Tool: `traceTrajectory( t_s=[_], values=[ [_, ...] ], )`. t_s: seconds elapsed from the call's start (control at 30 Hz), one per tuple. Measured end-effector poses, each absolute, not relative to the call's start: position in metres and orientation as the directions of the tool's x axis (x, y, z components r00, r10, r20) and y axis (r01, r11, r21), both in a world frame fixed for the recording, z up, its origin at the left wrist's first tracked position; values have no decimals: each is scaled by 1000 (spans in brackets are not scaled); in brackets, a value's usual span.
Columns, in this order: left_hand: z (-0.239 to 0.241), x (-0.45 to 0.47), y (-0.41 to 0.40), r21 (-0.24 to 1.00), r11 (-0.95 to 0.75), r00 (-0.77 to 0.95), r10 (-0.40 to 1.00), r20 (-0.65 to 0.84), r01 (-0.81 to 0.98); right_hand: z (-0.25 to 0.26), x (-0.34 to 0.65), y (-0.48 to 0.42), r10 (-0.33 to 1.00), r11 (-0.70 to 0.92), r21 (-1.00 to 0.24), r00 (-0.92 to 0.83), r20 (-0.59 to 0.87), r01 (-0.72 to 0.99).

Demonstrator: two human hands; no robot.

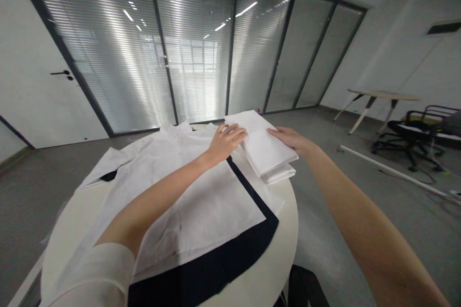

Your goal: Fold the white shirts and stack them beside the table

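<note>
A folded white garment, thick and layered, lies at the far right of the table. My right hand grips its right edge, thumb on top and the other fingers mostly out of sight. On the opposite side, my left hand rests palm down with bent, slightly parted fingers touching the left edge. Beneath my left arm a white shirt is spread out, its collar toward the far side. Dark navy fabric shows under the shirt along its near and right borders.
The round white table carries all the clothing. A black chair part stands close by its near right edge. Farther right are a wooden-topped table, a black office chair and a white pole on the floor.
</note>
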State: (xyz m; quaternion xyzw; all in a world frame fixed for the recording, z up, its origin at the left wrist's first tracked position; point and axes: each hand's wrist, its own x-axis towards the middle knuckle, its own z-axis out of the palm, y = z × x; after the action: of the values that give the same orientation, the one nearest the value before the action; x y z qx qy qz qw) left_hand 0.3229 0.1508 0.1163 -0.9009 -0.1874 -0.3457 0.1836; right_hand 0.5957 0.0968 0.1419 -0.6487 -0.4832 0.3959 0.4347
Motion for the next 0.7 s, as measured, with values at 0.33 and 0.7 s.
traceTrajectory(
  t_s=[0.33,0.7],
  values=[
    [11,412,144,540,-745,670,633,388,391,71,651,122,927,-369,-612,329,-181,699],
    [-1,466,79,889,-266,422,902,93,372,67,632,141,922,-348,-455,388,-6,820]
  ],
)
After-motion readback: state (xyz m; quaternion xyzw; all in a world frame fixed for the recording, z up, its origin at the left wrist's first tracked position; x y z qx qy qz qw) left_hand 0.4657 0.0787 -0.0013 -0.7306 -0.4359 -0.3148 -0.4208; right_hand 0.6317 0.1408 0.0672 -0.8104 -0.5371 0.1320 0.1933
